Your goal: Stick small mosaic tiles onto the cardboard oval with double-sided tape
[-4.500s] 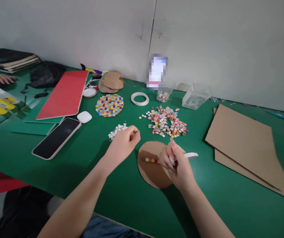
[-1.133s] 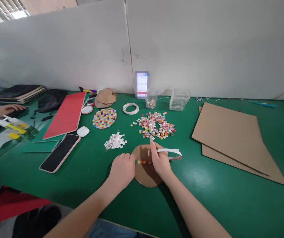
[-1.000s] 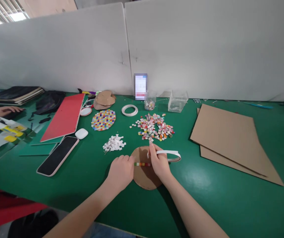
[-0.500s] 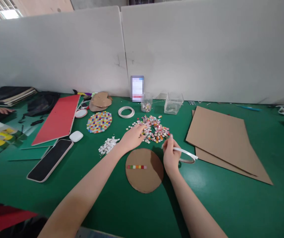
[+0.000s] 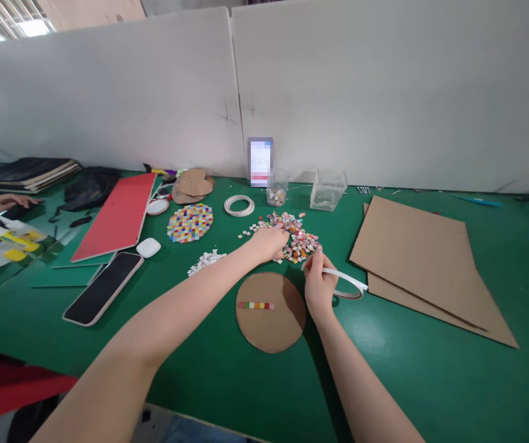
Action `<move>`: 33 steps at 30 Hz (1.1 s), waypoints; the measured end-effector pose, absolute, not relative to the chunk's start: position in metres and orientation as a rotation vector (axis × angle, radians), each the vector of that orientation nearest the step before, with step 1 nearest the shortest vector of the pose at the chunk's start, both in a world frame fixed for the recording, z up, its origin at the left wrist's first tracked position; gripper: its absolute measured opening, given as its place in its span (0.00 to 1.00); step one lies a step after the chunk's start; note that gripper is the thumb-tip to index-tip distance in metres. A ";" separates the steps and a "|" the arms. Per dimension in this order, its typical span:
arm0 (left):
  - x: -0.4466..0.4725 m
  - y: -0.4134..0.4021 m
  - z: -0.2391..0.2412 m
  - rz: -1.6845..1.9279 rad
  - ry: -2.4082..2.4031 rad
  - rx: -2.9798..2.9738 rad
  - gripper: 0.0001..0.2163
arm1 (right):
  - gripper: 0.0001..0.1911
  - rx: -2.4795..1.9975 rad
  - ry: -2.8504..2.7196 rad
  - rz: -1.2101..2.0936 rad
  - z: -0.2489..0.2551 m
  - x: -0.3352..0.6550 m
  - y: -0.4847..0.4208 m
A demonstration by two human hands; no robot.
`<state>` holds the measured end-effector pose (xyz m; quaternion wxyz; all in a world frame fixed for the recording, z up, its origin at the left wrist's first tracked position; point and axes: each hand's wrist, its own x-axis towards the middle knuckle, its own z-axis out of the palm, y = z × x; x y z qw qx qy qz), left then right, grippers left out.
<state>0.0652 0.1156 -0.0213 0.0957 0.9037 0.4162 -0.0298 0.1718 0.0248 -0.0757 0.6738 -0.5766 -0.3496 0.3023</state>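
My left hand point(image 5: 268, 244) reaches into the pile of small coloured mosaic tiles point(image 5: 300, 231). Its fingers are bent downward and closed, and whatever is between them is hidden. Closed around a narrow white strip of tape point(image 5: 345, 278), my right hand point(image 5: 319, 283) hovers by the edge of a round cardboard disc point(image 5: 268, 335). The strip curves into a loop to the right of that hand. A short row of coloured tiles point(image 5: 255, 306) runs across the left half of the disc.
White tile pieces point(image 5: 206, 261) lie left of my forearm, below a tile-covered disc point(image 5: 191, 223). A white coil point(image 5: 239, 206), a cup point(image 5: 278, 189) and a clear box point(image 5: 327, 191) stand behind. Cardboard sheets point(image 5: 421, 264) lie right; a phone point(image 5: 103, 289) and another person's hand point(image 5: 10, 202) are left.
My left hand has moved a little right, deeper over the coloured tiles, and its fingers have drawn together. My right hand keeps its hold on the tape. The view has shifted slightly.
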 end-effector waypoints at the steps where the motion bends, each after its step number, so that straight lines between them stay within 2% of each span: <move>1: 0.068 0.116 -0.023 -0.094 1.261 2.671 0.09 | 0.25 -1.298 -0.788 0.680 -0.076 0.172 0.025; 8: 0.068 0.114 -0.029 -0.063 1.414 2.565 0.09 | 0.25 -1.285 -0.802 0.696 -0.075 0.171 0.024; 13: 0.057 0.105 -0.026 0.102 1.398 2.451 0.06 | 0.25 -1.288 -0.800 0.698 -0.077 0.171 0.024; 18: 0.035 0.093 -0.029 0.362 1.382 2.232 0.09 | 0.25 -1.302 -0.808 0.703 -0.077 0.171 0.024; 24: 0.011 0.085 -0.040 0.619 1.405 1.842 0.08 | 0.25 -1.301 -0.818 0.731 -0.075 0.170 0.022; 33: 0.008 0.067 -0.045 0.760 1.267 1.445 0.13 | 0.25 -1.279 -0.898 0.812 -0.075 0.164 0.018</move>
